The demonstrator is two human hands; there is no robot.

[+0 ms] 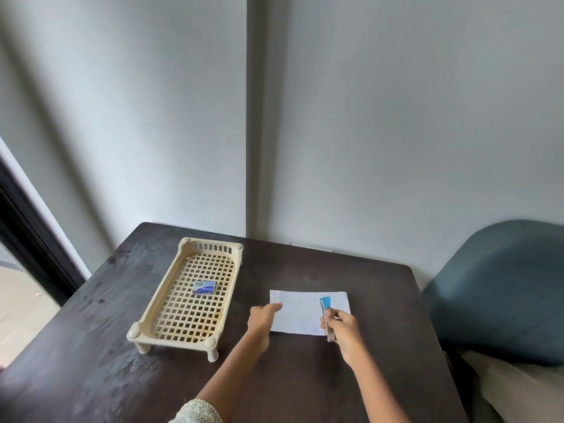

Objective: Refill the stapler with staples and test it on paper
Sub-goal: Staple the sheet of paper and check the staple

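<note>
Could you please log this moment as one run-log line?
left hand: pinning paper | right hand: holding stapler over paper | staple box: in tray

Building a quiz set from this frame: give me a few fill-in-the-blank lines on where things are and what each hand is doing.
1. The right hand holds a blue and metal ____ over the paper.
2. The left hand rests its fingers on the paper's ____ edge.
3. The small staple box lies inside the cream ____.
4. The paper lies on the dark ____.

Missing words: stapler; left; tray; table
</note>
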